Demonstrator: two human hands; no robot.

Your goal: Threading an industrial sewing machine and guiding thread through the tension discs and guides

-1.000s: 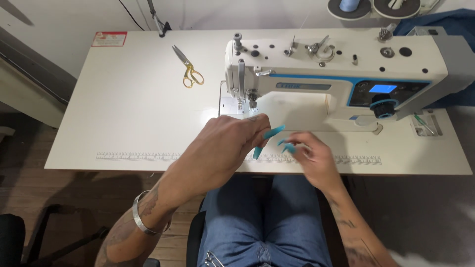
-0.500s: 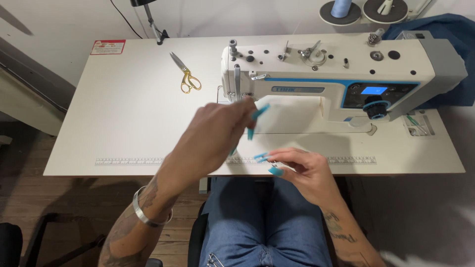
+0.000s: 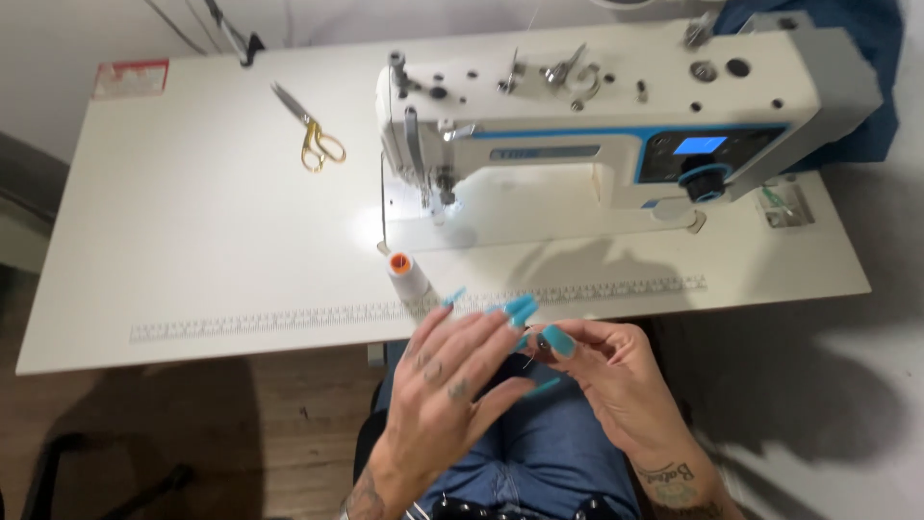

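White worktable [image 3: 192, 241] against pale wall [image 3: 318, 19], wooden floor [image 3: 241, 433] beneath, shadowed.

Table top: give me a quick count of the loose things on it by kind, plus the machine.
Sewing machine: 1
Scissors, gold handles: 1
Thread spool, white with orange top: 1
Red-and-white label at the far corner: 1
Total: 4

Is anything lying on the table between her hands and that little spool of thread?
Nothing visible does. The thread spool stands upright near the table's front edge, just beyond the left hand; the right hand pinches something small, too blurred to identify.
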